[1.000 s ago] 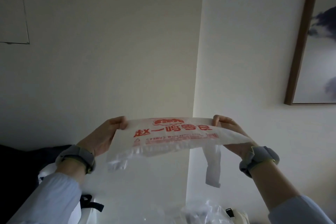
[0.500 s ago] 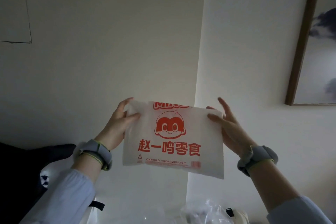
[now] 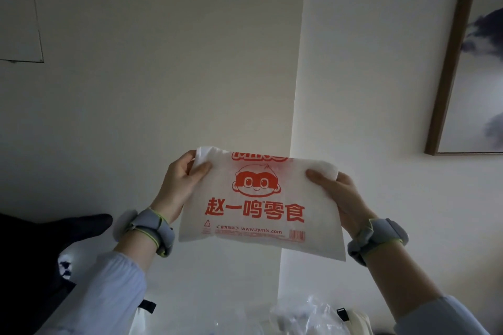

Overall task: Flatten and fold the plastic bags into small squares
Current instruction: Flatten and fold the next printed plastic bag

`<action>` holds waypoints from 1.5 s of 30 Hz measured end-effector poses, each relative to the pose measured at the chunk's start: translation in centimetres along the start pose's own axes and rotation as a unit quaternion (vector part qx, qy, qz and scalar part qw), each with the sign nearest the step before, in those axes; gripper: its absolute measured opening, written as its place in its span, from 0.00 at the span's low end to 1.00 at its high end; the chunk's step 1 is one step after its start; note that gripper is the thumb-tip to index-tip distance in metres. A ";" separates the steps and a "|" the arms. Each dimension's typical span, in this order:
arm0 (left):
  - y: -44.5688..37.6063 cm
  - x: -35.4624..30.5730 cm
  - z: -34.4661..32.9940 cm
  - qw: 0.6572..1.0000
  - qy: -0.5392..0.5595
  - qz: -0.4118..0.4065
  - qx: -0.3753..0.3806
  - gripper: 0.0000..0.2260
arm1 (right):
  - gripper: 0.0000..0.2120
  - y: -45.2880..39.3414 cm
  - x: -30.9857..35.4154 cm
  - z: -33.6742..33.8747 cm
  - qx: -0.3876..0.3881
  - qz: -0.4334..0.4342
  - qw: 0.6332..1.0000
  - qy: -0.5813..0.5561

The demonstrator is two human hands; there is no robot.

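A white plastic bag [image 3: 261, 239] with a red cartoon face and red lettering hangs folded flat in the air in front of a pale wall. My left hand [image 3: 181, 182] pinches its upper left corner, thumb on the printed side. Its upper right corner is pinched by my right hand [image 3: 337, 193], thumb likewise on the front. The bag's lower edge hangs free. Both wrists wear grey bands.
More crumpled clear plastic bags [image 3: 307, 315] lie at the bottom edge. A dark object [image 3: 40, 247] sits at the lower left. A framed picture [image 3: 473, 62] hangs on the right wall, and a wall corner [image 3: 296, 90] runs down the middle.
A second ago the bag was stretched wide with a handle dangling. It has been folded over into a flat rectangle, and both hands have since closed their thumbs onto its upper corners.
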State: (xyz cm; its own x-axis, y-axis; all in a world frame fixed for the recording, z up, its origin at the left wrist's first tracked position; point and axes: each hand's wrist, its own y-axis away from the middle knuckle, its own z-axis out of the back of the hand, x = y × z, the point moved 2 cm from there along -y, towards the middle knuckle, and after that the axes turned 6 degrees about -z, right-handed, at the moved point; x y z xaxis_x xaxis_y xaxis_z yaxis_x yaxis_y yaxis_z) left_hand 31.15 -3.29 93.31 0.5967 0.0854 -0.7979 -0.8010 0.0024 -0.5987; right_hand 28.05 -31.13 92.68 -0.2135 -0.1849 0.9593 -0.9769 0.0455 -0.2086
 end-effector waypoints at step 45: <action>-0.8 0.6 0.7 0.997 0.046 0.039 -0.042 0.17 | 0.26 -0.1 0.8 -3.3 0.116 0.021 0.989 0.090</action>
State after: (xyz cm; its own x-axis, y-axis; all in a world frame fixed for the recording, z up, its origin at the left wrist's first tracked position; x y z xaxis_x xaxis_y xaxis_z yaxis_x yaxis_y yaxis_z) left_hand 32.13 -2.55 93.38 0.5375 -0.0106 -0.8432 -0.8407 -0.0848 -0.5348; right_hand 27.96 -28.01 94.05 -0.2707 -0.0100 0.9626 -0.9462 -0.1812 -0.2679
